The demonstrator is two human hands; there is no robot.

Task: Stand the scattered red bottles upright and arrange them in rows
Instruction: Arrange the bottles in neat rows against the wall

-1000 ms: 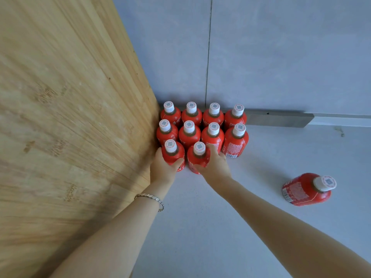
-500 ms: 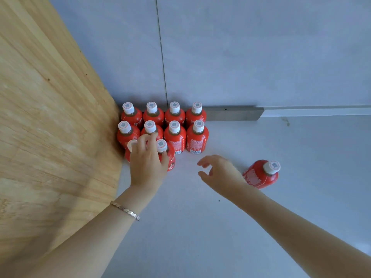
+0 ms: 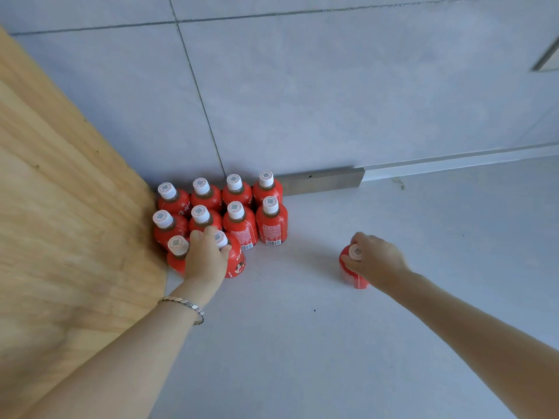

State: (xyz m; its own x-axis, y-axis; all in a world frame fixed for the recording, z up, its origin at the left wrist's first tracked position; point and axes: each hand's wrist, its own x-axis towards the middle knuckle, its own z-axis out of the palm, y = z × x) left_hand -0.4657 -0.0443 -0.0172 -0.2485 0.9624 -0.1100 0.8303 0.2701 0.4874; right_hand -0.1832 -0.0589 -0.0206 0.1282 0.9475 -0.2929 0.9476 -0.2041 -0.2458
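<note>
Left hand reached toward 12 o'clock, palm down, fingers curled, thumb out at 3 o'clock, bracelet on wrist. Right hand extended toward 11 o'clock, palm down, fingers wrapped in a grasp; forearm entered from 4 o'clock.

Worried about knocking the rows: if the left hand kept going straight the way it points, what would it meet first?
Probably the second-row bottle just beyond the left hand; its fingers already reach that bottle's base.
</note>
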